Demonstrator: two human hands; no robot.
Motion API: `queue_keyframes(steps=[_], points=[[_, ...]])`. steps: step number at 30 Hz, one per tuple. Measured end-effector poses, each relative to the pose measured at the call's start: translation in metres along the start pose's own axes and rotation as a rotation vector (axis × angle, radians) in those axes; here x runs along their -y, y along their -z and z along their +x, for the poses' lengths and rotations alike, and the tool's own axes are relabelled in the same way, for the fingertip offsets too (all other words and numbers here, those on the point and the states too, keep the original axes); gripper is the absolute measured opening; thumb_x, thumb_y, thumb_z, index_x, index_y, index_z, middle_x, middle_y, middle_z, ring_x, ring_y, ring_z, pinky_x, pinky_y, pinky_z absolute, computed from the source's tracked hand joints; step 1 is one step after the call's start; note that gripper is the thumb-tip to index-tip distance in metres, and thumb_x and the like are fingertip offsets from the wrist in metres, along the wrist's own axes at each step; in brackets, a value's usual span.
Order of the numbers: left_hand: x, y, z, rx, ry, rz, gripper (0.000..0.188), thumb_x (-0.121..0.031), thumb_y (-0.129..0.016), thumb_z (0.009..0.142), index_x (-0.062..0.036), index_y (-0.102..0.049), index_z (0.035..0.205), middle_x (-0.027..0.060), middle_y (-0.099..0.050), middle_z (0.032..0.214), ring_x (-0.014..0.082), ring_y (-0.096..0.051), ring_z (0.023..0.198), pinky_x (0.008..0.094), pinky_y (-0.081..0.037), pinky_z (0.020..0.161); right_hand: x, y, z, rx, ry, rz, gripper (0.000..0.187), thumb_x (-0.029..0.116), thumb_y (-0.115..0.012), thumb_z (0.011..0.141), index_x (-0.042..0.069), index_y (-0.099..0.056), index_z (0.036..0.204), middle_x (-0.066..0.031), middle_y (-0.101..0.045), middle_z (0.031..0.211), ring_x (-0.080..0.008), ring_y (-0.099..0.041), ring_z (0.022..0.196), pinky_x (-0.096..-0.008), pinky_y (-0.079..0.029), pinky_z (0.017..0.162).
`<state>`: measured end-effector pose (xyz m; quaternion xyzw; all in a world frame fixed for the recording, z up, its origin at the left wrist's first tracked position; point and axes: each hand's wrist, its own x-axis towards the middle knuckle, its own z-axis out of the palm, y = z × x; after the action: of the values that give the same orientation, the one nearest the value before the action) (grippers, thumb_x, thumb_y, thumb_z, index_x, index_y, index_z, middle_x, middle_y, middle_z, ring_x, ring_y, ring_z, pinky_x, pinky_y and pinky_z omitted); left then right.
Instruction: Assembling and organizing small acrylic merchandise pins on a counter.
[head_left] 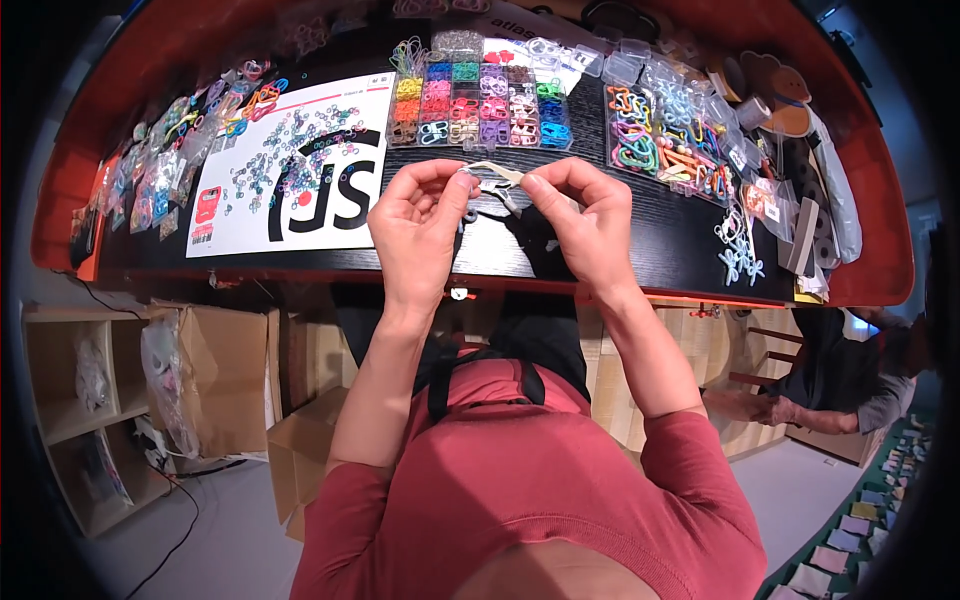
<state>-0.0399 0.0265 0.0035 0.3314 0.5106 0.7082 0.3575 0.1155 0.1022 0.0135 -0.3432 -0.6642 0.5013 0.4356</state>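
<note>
Left hand (420,225) and right hand (585,225) both pinched on small pale clasp (495,172), above black table (650,250), compartmented bead organizer (480,105) just behind, white printed sheet (290,170) left

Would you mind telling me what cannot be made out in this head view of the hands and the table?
- Small pale piece between the left hand and right hand: fingertips cover its ends; its kind is unclear.
- Contents of the compartment box: too small to identify.
- Items at the table's far edge: cut off by the frame.
</note>
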Motion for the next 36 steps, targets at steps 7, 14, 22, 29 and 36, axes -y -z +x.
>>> queue_keyframes(steps=[7,14,22,29,36], points=[[-0.002,0.014,0.001,-0.012,0.013,-0.017,0.009,-0.006,-0.065,0.096,-0.0003,-0.064,0.103,0.0077,-0.070,0.090,0.0106,-0.065,0.082,0.0207,-0.048,0.067,0.001,0.000,-0.001,0.059,-0.087,0.123,0.011,0.009,-0.073,0.090,-0.001,-0.071,0.091,-0.0001,-0.069,0.080,-0.0045,-0.059,0.073,-0.0216,-0.047,0.065],[-0.011,0.050,-0.001,-0.063,0.128,-0.078,0.010,-0.004,-0.068,0.093,0.0012,-0.064,0.101,0.0074,-0.069,0.088,0.0086,-0.063,0.076,0.0194,-0.046,0.063,-0.032,0.062,-0.005,-0.269,0.333,-0.627,0.012,0.007,-0.077,0.082,0.004,-0.074,0.092,-0.0088,-0.066,0.080,-0.0202,-0.065,0.069,-0.0305,-0.049,0.063],[-0.004,0.058,-0.007,-0.080,0.160,-0.011,0.010,-0.007,-0.068,0.093,0.0003,-0.065,0.100,0.0059,-0.068,0.086,0.0072,-0.061,0.073,0.0192,-0.045,0.062,-0.023,0.047,-0.002,-0.280,0.586,-1.085,0.015,0.008,-0.077,0.078,0.008,-0.072,0.093,-0.0059,-0.065,0.093,-0.0233,-0.062,0.089,-0.0369,-0.043,0.078],[-0.001,0.054,-0.011,-0.093,0.145,-0.023,0.011,-0.006,-0.069,0.093,0.0003,-0.065,0.101,0.0063,-0.068,0.087,0.0079,-0.061,0.074,0.0195,-0.045,0.062,-0.005,-0.053,-0.012,0.040,0.444,-0.927,0.026,0.025,-0.080,0.077,0.005,-0.065,0.087,-0.0084,-0.060,0.082,-0.0295,-0.061,0.077,-0.0411,-0.045,0.069],[-0.012,0.057,-0.012,-0.098,0.142,-0.032,0.008,-0.005,-0.070,0.092,-0.0006,-0.068,0.098,0.0046,-0.069,0.083,0.0054,-0.059,0.069,0.0181,-0.043,0.059,-0.003,-0.036,-0.003,0.127,0.332,-0.408,0.022,-0.002,-0.071,0.082,0.003,-0.068,0.103,-0.0108,-0.062,0.078,-0.0279,-0.064,0.069,-0.0359,-0.050,0.063]])
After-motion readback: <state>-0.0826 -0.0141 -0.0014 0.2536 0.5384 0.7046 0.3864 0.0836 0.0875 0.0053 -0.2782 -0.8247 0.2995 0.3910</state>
